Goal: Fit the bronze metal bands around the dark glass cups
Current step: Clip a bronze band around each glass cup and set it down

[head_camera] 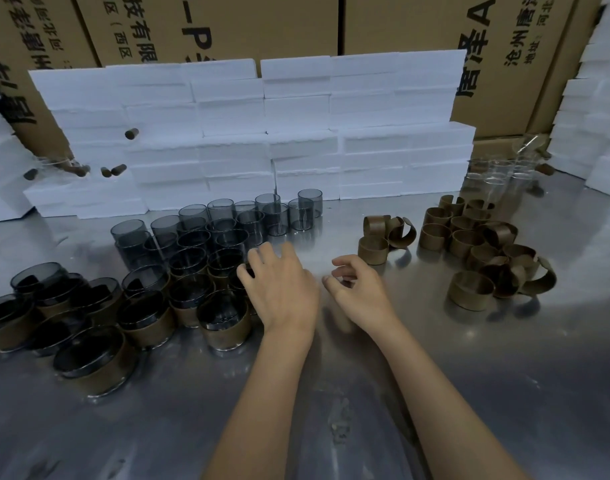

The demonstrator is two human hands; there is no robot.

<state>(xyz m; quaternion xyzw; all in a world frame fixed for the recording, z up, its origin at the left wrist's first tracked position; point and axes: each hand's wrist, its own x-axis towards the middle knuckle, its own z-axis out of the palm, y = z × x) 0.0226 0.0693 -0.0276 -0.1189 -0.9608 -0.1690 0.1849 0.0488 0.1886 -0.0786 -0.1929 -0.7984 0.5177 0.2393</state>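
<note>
Both forearms reach forward, left grip [279, 285] spread flat, right grip [357, 289] loosely curled, empty.

We've got a bunch of bare smoky dark cups [227, 223] standing upright, packed together at the middle back. Front left, the banded cups [224, 323] already wear bronze wraps round their lower halves. Loose bronze bands [469, 244] sit heaped on the right, some closed rings, some sprung open.

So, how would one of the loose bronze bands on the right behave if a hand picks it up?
Probably light and springy: each band is a thin strip, and some curl open. Squeezing would likely bend it. Upright ones should stay put on the steel table; tipped ones might roll.
</note>
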